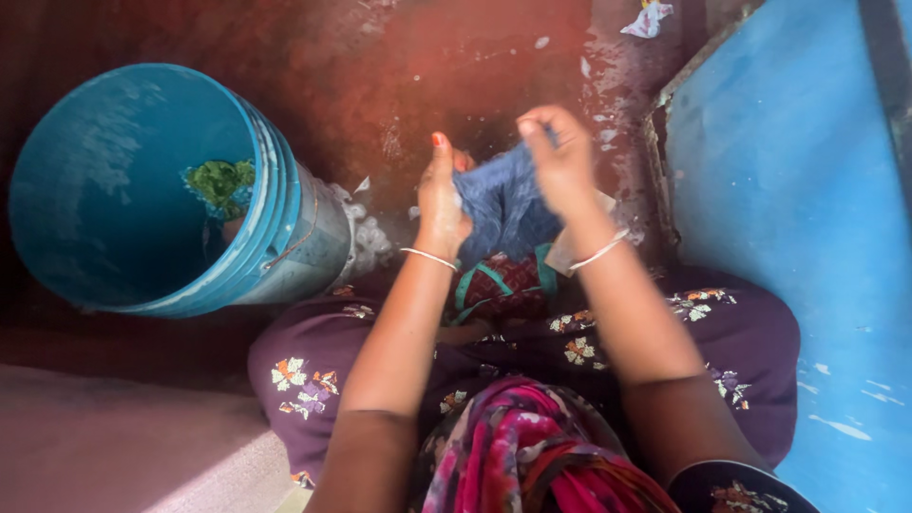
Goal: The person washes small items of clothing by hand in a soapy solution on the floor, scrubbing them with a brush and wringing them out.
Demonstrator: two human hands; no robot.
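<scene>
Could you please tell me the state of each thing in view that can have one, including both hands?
Left hand: closed on the blue cloth.
Right hand: closed on the same cloth, blurred.
Blue cloth: bunched up between both hands.
Blue bucket: open, no lid, with a green clump inside.
Red floor: wet, with foam beside the bucket.

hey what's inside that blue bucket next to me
Inside the blue bucket, a clump of green cloth sits against the wall beside a bit of blue fabric. The rest of the interior is in shadow, so I cannot tell whether water is in it.
</scene>
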